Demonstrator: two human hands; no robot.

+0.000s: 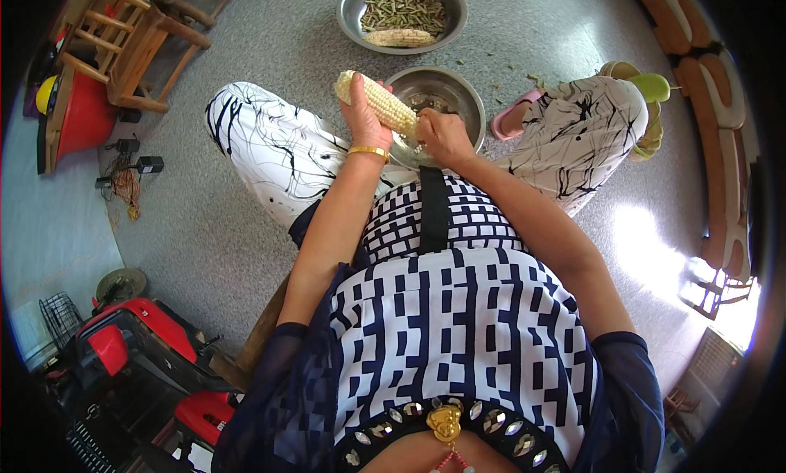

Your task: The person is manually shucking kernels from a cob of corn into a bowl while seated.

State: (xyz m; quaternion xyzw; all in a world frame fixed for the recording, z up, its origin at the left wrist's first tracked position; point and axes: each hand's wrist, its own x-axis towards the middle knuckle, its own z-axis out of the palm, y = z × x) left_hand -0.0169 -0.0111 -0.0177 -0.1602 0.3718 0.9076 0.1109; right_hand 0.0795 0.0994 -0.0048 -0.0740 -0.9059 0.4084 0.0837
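Note:
An ear of corn (388,108) with pale kernels slants over the near metal bowl (470,101). My left hand (367,124) holds it from below, the thumb lying along its upper side. At its lower end, the curled fingers of my right hand (443,136) press against the kernels; the fingertips are partly hidden. A few loose kernels (419,148) show just under that end. Some small pieces lie in the bottom of the near bowl. Beyond it, a larger metal bowl (456,19) contains many cut green bean pieces (402,6) and another corn ear (399,38).
Green scraps (534,80) dot the speckled floor near a pink slipper (516,114). Wooden chairs (150,62), a red plastic object (89,114) and tangled cables (126,187) are at left. A red-and-black vehicle (153,332) stands lower left, a wooden bench (715,141) at right.

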